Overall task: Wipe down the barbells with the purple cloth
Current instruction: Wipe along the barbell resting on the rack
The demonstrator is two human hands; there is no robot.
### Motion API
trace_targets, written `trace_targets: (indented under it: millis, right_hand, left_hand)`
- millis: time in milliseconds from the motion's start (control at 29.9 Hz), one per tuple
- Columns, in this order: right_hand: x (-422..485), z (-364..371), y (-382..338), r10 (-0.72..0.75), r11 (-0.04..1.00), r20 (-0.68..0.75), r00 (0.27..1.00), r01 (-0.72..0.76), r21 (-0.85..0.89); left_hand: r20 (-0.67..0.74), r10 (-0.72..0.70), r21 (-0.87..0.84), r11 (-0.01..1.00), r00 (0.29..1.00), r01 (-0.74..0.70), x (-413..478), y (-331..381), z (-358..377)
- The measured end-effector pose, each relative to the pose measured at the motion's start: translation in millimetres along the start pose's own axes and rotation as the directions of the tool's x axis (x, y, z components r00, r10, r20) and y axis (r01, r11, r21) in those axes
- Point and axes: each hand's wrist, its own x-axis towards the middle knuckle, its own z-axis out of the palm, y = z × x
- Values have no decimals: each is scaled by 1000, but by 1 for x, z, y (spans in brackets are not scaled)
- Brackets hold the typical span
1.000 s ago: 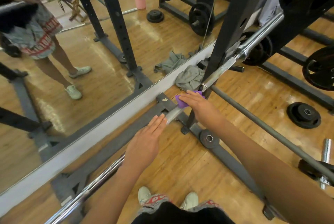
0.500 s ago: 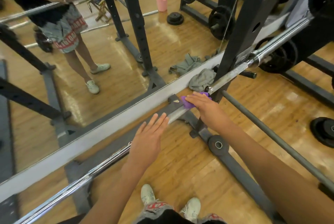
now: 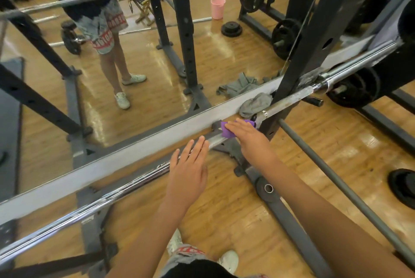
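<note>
Gym room with a glossy wooden plank floor (image 3: pixel 224 210) and a big wall mirror (image 3: pixel 134 53) right in front. The long chrome barbell (image 3: pixel 112 201) runs across a black steel rack upright (image 3: pixel 314 41). The small purple cloth (image 3: pixel 226 132) sits on the bar under the right hand (image 3: pixel 249 140), whose fairly straight fingers press it down. The left hand (image 3: pixel 187 172) lies flat and loose on the bar just beside it. A crumpled grey rag (image 3: pixel 256 103) lies by the mirror, and a dull grey bar (image 3: pixel 336 181) and a black weight plate (image 3: pixel 404 188) are on the floor to the right.
</note>
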Motion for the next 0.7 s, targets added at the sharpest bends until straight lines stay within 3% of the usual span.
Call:
trace_targets:
  millis: [234, 468, 703]
  right_hand:
    - [5, -3, 6, 239, 971, -129, 962, -241, -1]
    - [-9, 29, -33, 106, 993, -100, 989, -100, 63]
    - [-13, 25, -26, -21, 1000, 1, 1000, 21, -13]
  left_hand:
    - [6, -20, -55, 998, 1000, 21, -2, 1, -1]
    - [1, -7, -47, 999, 1000, 7, 0, -1, 2]
    - [72, 34, -74, 997, 997, -28, 1, -6, -6]
